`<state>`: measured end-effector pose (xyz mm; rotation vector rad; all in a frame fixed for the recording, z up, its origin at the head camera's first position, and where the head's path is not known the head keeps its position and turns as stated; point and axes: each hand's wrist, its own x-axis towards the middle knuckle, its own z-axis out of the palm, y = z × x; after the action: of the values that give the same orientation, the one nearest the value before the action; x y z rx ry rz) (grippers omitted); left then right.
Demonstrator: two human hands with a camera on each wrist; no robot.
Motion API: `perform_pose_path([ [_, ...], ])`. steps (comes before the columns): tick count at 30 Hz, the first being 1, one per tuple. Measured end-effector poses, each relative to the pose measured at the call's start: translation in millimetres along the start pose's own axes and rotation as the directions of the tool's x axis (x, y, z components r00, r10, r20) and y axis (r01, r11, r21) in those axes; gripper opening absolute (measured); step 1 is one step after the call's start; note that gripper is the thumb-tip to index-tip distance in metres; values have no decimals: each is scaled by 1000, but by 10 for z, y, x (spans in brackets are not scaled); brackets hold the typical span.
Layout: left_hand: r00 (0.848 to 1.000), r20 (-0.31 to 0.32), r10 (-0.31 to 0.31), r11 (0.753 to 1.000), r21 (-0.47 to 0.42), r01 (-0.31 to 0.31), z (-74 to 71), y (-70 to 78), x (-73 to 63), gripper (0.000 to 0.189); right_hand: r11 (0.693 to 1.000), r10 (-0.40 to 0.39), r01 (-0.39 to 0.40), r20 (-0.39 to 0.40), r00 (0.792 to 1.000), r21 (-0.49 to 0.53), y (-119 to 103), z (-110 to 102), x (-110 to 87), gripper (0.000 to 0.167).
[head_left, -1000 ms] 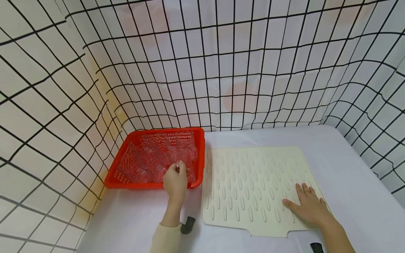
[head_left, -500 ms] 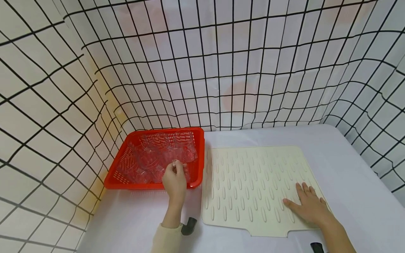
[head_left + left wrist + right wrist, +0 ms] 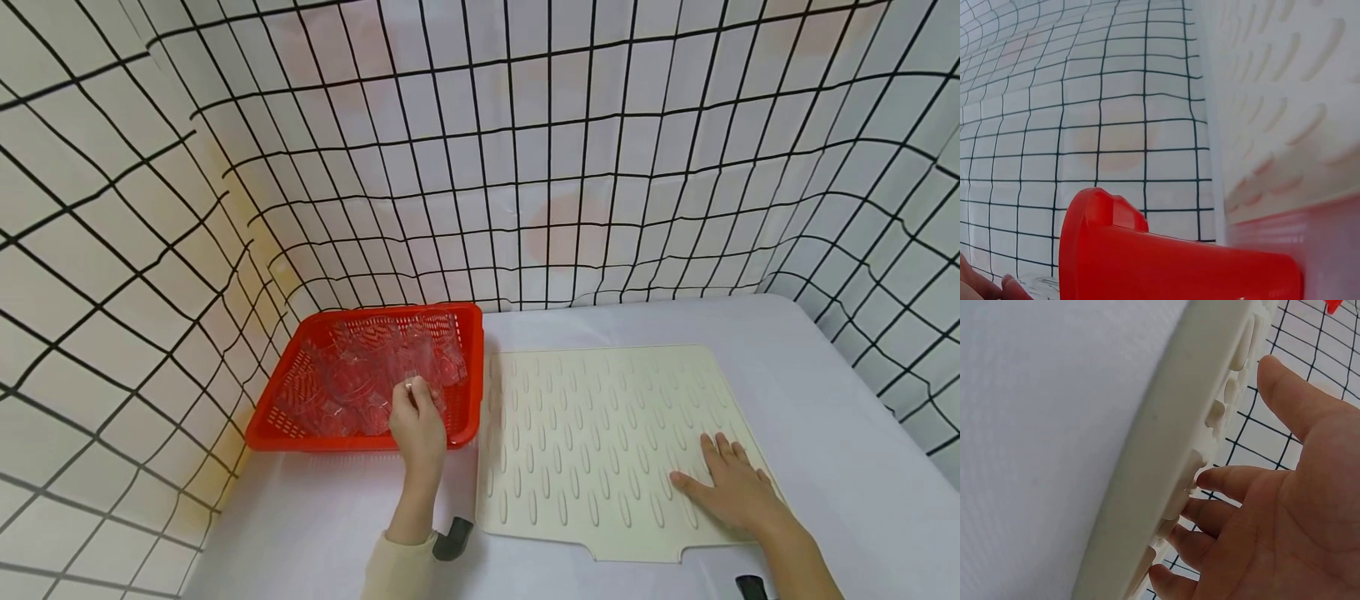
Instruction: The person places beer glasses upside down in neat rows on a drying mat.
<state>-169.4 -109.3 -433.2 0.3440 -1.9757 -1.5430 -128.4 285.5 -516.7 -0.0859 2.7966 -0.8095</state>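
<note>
In the head view a red plastic basket [image 3: 476,375] holds several clear plastic pieces [image 3: 348,375]. Over its front right part is my left hand [image 3: 417,425], thumb and forefinger pinching the edge of a clear plastic piece [image 3: 418,354], whose kind I cannot tell. At the lower left of the left wrist view, the fingertips [image 3: 1015,289] show beside clear plastic. My right hand [image 3: 731,492] rests with spread fingers on the right side of a cream board [image 3: 600,442] with raised oval ridges. In the right wrist view its fingers [image 3: 1229,481] lie along the ridged face.
The board lies right of the basket on a white-covered table [image 3: 840,433]. Black wire grid [image 3: 555,167] encloses the table at the back and both sides. Dark stubs [image 3: 453,539] show by both wrists.
My left hand's fingertips have shifted slightly left and toward the back over the basket, and the clear pieces around them have shifted. The right hand has stayed on the board.
</note>
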Motion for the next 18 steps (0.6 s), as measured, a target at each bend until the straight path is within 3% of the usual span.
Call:
perform_pose_path([
  [11,989,-47,141,983,-108,-145,12,49,-14,21,1000,-5,5,-3,1000,0,6,9,12,99],
  [18,985,-42,167,972,-159,-172,32,129,-31,12,1000,-2,2,-4,1000,-6,29,29,21,100],
])
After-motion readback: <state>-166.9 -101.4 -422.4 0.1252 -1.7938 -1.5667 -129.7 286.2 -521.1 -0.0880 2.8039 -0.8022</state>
